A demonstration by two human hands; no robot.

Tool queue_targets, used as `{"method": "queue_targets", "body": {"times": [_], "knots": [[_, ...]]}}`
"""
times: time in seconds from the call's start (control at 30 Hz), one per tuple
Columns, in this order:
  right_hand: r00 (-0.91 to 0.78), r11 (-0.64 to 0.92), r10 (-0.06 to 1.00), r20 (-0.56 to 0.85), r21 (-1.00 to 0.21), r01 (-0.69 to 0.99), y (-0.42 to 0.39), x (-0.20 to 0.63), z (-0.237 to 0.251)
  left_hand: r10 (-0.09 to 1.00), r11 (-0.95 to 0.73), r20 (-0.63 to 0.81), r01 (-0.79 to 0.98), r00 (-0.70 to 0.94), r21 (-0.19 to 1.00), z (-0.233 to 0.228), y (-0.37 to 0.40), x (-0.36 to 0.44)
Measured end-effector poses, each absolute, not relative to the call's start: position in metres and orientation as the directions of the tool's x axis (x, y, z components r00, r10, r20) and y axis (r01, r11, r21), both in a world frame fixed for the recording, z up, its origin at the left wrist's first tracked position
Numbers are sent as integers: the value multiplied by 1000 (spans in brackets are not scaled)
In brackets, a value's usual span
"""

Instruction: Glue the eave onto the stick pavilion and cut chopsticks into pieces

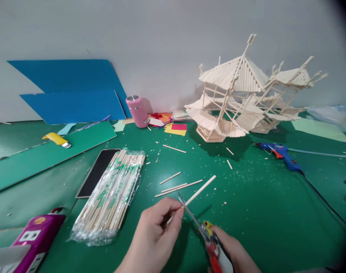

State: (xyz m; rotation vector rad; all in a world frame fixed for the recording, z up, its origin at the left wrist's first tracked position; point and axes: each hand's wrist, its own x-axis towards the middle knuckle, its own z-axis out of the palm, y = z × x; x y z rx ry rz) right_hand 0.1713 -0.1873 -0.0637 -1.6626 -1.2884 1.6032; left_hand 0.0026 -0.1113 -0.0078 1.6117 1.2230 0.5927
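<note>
Here, left hand (154, 237) fingers pinch thin pale wooden stick (200, 191) | right hand (232, 250) grips red-handled scissors (203, 227), blades at the stick | pink box's (33, 240) label unreadable

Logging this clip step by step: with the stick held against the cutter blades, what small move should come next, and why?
Probably squeeze the cutters shut. The left hand pinches a bamboo stick, and the right hand holds the open blades right beside those fingers, seemingly across the stick. Short cut pieces already lie ahead on the green mat.

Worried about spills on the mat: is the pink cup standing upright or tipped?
Tilted. The pink cylindrical cup with a silver lid leans left beside the blue sheets, base on the green mat.
</note>
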Motion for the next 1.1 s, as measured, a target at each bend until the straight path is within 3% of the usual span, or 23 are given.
{"method": "queue_targets", "body": {"times": [0.13, 0.3, 0.4, 0.53, 0.7, 1.1], "knots": [[-127, -381, 886, -445, -856, 349, -187, 172, -57, 910, -5, -168, 415, 378, 910, -7, -110, 3], [-133, -477, 843, -521, -839, 260, -188, 170, -59, 737, 357, -405, 197, 541, 913, 0, -96, -3], [-123, -499, 836, -535, -834, 235, -189, 171, -65, 682, 428, -435, 161, 588, 889, 0, -92, -5], [-110, -477, 852, -512, -846, 240, -189, 170, -69, 743, 293, -394, 267, 540, 918, -2, -97, -4], [-121, -436, 860, -495, -838, 327, -188, 170, -65, 861, 19, -228, 419, 454, 908, -3, -105, -3], [-183, -433, 849, -496, -851, 296, -185, 171, -67, 884, -308, 31, 529, 467, 791, -4, -112, -2]]}}
